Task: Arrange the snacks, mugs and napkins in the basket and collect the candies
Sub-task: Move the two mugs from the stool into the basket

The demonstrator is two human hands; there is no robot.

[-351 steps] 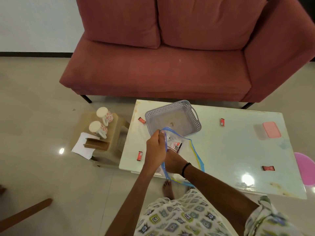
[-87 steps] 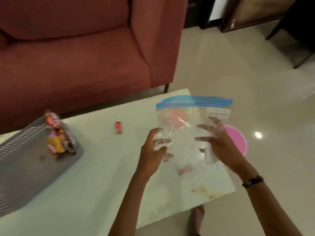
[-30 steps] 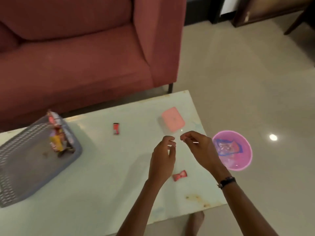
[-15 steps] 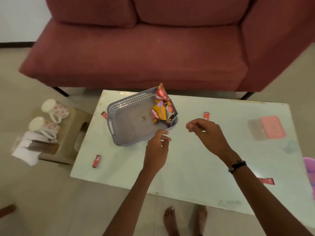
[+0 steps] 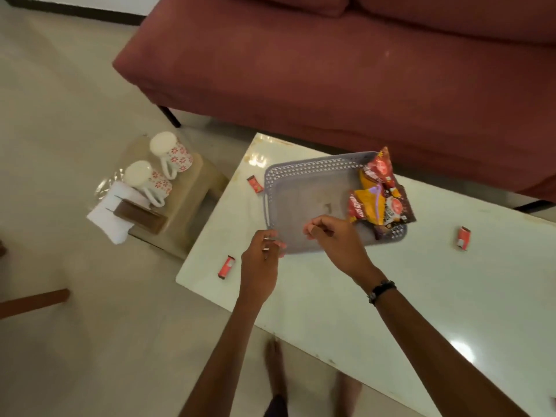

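I stand at a pale table (image 5: 331, 311) and look down at my two bare hands. My left hand (image 5: 261, 260) hovers over the table's near left part, just in front of the basket (image 5: 301, 206), fingers loosely curled and holding nothing. My right hand (image 5: 337, 239) reaches over the basket's near rim, fingers also loosely curled, thumb close to the forefinger; I cannot tell whether anything is pinched there. A dark band circles my right wrist. The grey basket lies flat on the table, and snack packets (image 5: 379, 197) in red, yellow and brown lean in its right end; the rest of its floor is bare. Three small red candies lie on the table: one (image 5: 226, 266) just left of my left hand, one (image 5: 254, 184) just beside the basket's far left corner, one (image 5: 462, 238) well to the right. Off the table to the left, a low stool (image 5: 192, 191) carries two white mugs (image 5: 156, 176) with red flowers, and white napkins (image 5: 109, 215) in a brown holder. A red sofa (image 5: 331, 70) stands behind the table. My bare feet show below.
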